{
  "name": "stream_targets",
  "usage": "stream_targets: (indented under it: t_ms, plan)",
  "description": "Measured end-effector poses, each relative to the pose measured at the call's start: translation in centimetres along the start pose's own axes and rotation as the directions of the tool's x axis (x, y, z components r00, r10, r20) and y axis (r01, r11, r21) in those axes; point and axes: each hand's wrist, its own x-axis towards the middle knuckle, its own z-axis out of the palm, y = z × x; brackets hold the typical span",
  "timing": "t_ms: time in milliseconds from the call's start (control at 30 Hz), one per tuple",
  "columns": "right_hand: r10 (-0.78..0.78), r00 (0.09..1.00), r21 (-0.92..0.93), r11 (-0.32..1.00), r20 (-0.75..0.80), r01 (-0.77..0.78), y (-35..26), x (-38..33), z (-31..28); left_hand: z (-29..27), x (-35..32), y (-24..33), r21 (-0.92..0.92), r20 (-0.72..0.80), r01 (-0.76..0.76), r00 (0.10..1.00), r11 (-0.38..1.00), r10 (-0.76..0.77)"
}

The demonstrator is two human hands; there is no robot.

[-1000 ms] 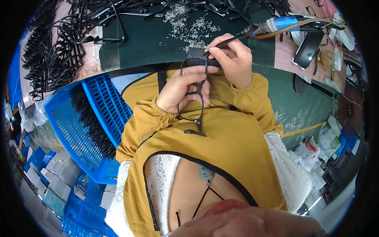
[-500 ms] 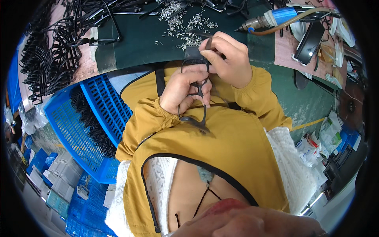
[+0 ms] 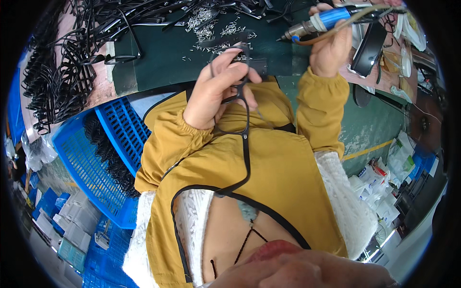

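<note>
two hands are up over the near edge of the surface [image 3: 158, 57], which is covered with a dark green mat. the left hand [image 3: 216, 89] is curled around a black eyeglass frame [image 3: 238, 103], fingers wrapped over its front and thumb side pressing on it, so it is pinching the frame by the lens rim. one temple arm of the frame hangs down from the hand, running along the front of the mustard-yellow apron [image 3: 269, 173] toward the person's chest. the frame sits just above the surface edge, left of centre in the scene, close to the body.

the right hand [image 3: 331, 45] is raised farther away and to the right, closed in a fist around a blue-handled electric screwdriver [image 3: 319, 23], whose metal tip points left toward the far middle of the surface. a brownish cord runs off the tool's back end to the right. the two hands are well apart.

small metal screws [image 3: 206, 21] lie scattered on the mat at the far middle. a large heap of black eyeglass frames [image 3: 57, 81] covers the far left of the surface. below that, on the left, stands a blue plastic crate [image 3: 81, 163] with more black parts in it. a black eyeglass case [image 3: 367, 48] lies just right of the right hand.
</note>
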Motion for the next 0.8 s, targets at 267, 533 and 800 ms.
stream_targets:
  t_ms: [267, 533, 800]
  plan:
    - [0.057, 0.853, 0.66, 0.608, 0.518, -0.442, 0.9, 0.3, 4.7, -2.4, -2.3, -0.3, -0.237, -0.199, -0.098, 0.979, 0.967, 0.051]
    - [0.047, 0.919, 0.871, 0.304, 0.391, -0.386, 0.1, -1.7, 8.1, 0.7, -2.2, -2.9, -0.325, -0.156, 0.261, 0.933, 0.909, -0.324]
    - [0.068, 0.836, 0.509, 0.766, 0.544, -0.394, -4.1, -5.4, 4.8, 0.6, -1.2, -5.1, -0.563, -0.034, 0.339, 0.902, 0.754, -0.431]
